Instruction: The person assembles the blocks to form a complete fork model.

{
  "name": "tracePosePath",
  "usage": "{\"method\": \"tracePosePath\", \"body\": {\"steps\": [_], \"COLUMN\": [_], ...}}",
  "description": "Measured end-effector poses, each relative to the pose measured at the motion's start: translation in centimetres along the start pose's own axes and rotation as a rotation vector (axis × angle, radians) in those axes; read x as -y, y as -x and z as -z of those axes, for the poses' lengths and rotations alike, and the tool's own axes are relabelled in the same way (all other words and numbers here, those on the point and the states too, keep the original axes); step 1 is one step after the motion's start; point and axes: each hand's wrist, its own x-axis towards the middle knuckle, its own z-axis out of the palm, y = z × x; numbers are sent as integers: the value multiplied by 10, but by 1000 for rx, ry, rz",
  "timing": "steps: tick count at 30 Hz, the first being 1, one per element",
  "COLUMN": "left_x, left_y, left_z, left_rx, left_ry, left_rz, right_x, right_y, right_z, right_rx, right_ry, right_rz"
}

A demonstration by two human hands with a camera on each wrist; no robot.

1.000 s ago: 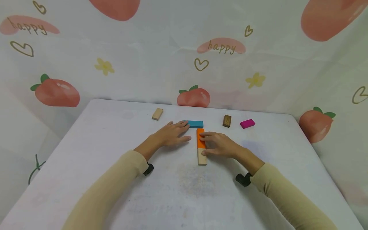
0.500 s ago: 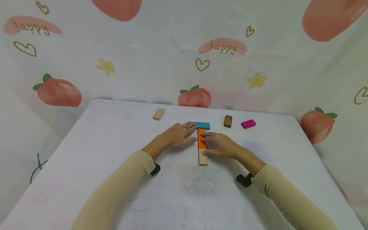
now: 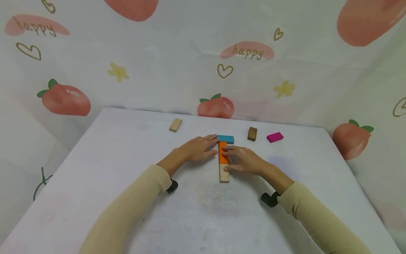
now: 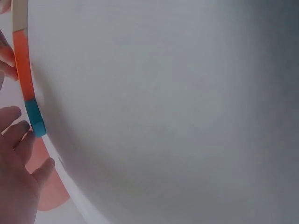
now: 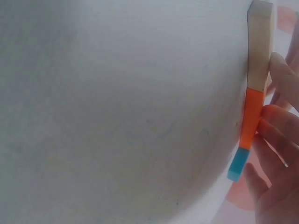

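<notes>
An orange block (image 3: 223, 155) and a plain wooden block (image 3: 224, 175) lie end to end in a line on the white table. Across the far end of that line sits a blue block (image 3: 226, 139), forming a T shape. My left hand (image 3: 196, 149) has extended fingers, with the fingertips at the blue block's left end. Fingers of my right hand (image 3: 243, 160) rest on the orange block, while its thumb touches the plain block near the joint. The right wrist view shows the orange block (image 5: 252, 116) under those fingertips.
At the back of the table (image 3: 127, 141) lie another plain wooden block (image 3: 176, 125) on the left, a dark brown block (image 3: 252, 134) and a magenta block (image 3: 275, 137) on the right. A patterned cloth (image 3: 177, 53) hangs behind.
My left hand has moved right, and the blue block has slid right with it until it lies across the orange block's end. My right hand has stayed in place.
</notes>
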Motion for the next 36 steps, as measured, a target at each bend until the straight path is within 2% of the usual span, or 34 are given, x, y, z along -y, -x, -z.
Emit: {"method": "tracePosePath", "body": {"steps": [5, 20, 32, 36], "left_x": [2, 4, 4, 8], "left_y": [1, -3, -6, -2], "left_z": [1, 3, 5, 7], "left_rx": [-13, 10, 18, -9], "left_ry": [-40, -29, -18, -4], "left_rz": [14, 41, 36, 17], "right_x": [0, 0, -2, -1], "right_y": [0, -1, -1, -1], "right_z": [0, 1, 0, 0], "right_rx": [-13, -10, -4, -2], "right_ry": [7, 19, 10, 16], "right_rz": [18, 19, 12, 6]}}
